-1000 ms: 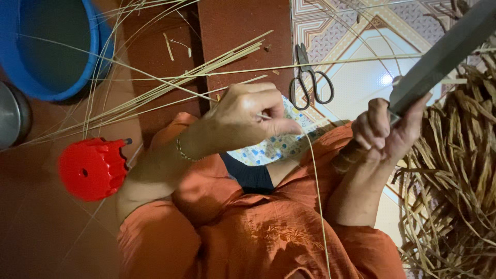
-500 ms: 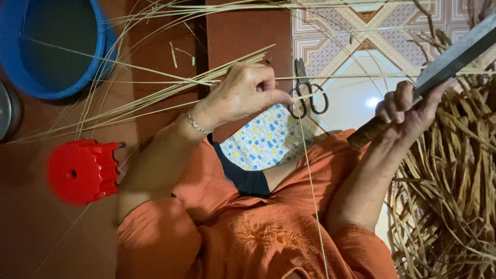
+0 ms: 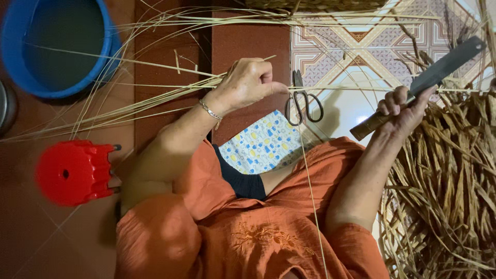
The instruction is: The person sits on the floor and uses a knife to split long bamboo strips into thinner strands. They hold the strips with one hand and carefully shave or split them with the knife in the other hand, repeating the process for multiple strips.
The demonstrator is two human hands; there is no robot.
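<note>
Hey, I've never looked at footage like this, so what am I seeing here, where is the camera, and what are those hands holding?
There is no machine here. The one picture comes from a camera worn on a person's head, looking down at their own two bare hands and their lap in orange clothing.

The left hand, with a thin bracelet at the wrist, pinches a thin pale strip that runs across to the right hand. The right hand grips a big knife with a wooden handle and a flat dark blade.

On the floor lie black scissors between the hands, a bundle of long pale strips to the left, a blue plastic tub, a red plastic stool, and a heap of dry brown shavings on the right. A patterned cloth lies by the knees.
</note>
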